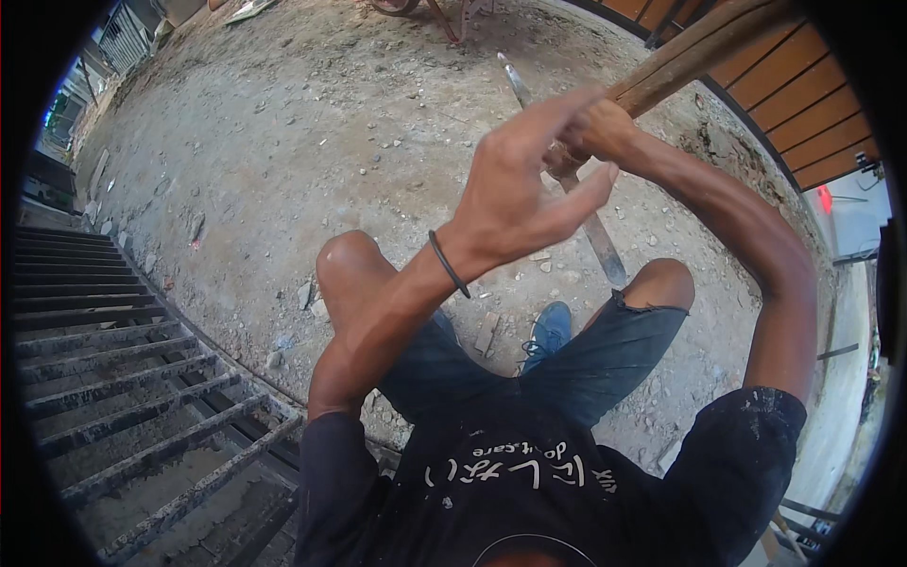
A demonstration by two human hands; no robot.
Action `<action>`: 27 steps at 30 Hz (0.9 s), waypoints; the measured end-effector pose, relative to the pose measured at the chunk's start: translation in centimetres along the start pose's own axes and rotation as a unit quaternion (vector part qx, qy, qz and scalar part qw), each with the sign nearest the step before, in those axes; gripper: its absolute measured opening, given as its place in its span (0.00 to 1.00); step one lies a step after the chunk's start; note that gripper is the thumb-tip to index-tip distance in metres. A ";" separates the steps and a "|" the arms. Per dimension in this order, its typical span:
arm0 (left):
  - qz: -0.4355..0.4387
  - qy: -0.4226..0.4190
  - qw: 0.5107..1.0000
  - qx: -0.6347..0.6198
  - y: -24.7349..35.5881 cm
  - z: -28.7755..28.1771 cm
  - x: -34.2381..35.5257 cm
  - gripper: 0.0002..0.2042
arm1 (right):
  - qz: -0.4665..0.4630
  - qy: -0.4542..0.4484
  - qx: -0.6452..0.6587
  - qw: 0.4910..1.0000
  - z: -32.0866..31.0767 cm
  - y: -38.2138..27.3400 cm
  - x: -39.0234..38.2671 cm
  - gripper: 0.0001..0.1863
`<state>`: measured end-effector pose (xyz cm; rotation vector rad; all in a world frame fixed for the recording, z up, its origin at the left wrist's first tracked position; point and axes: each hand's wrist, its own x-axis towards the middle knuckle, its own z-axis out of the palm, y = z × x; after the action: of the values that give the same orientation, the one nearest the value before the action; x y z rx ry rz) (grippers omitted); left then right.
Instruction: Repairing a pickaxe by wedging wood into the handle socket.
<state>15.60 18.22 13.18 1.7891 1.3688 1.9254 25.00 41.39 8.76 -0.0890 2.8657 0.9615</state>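
the right hand (609, 130) has its grip closed on the pickaxe (694, 59), close to the metal head; the wooden handle slants far right. the left hand (515, 175), its grip open, is just left of it; touching or not, i cannot tell. dirt ground (283, 142) spreads beyond; a metal grate (146, 373) lies near left.

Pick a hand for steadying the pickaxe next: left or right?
Right, probably. The right hand appears wrapped around the wooden handle near the metal head. The left hand is open and overlaps the head in this view; whether it touches is unclear.
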 end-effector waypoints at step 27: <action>0.003 0.273 0.949 0.156 -12.6 1.4 4.8 0.13 | 0.049 0.136 0.576 0.805 -8.4 -3.7 -0.3 0.10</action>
<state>10.02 29.21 7.42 1.4099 1.9313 2.4386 24.85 33.36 13.25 0.0424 3.1590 -0.9614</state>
